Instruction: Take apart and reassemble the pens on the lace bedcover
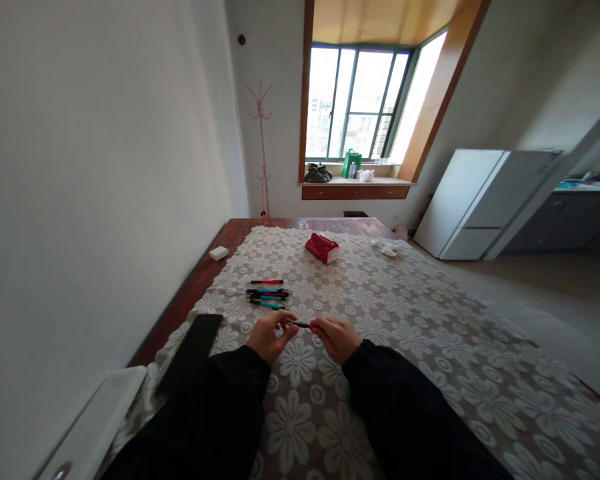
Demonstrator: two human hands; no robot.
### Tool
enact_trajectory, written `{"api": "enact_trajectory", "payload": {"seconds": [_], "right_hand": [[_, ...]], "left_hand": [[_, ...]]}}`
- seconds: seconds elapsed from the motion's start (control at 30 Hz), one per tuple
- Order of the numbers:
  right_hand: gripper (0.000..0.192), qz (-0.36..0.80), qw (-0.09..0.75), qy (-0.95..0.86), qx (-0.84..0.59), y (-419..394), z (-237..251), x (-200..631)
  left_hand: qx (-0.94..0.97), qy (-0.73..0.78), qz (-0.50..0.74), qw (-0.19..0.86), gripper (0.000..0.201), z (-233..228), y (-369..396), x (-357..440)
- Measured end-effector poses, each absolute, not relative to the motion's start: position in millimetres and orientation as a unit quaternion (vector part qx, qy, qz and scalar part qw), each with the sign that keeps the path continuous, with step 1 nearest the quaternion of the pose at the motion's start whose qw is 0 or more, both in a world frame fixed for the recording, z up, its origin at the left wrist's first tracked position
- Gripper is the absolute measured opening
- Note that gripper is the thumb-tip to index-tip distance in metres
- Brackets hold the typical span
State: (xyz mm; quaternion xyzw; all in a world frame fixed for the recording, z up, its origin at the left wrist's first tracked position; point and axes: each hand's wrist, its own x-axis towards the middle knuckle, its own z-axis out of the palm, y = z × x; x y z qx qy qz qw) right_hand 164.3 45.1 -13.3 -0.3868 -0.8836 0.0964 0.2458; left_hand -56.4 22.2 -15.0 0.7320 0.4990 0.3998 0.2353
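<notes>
Pen (300, 325) spans both grips — left (270, 335), right (336, 338).

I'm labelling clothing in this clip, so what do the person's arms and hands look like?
Both arms wear long, loose black sleeves reaching the wrists, plain, with no visible markings or stripes. The left hand and right hand are bare: no gloves, and no rings, watch or bracelet can be made out.
</notes>
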Motion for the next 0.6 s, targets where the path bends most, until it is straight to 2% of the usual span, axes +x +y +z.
{"api": "enact_trajectory", "payload": {"seconds": [0.2,0.33,0.4,0.6], "right_hand": [[0.022,0.088,0.248,-0.888,-0.377,45.2,-15.0,165.2],[0.021,0.092,0.233,-0.89,-0.382,44.6,-13.8,165.7],[0.02,0.095,0.221,-0.888,-0.391,44.2,-12.7,165.8],[0.02,0.086,0.21,-0.89,-0.395,44.0,-11.0,165.1]], "left_hand": [[0.756,0.516,0.346,0.207,0.043,-11.7,22.1,-57.8],[0.763,0.505,0.355,0.192,0.019,-15.9,23.3,-58.2],[0.758,0.503,0.369,0.19,0.013,-17.0,23.1,-57.8],[0.75,0.515,0.366,0.196,0.028,-13.6,21.2,-57.6]]}}
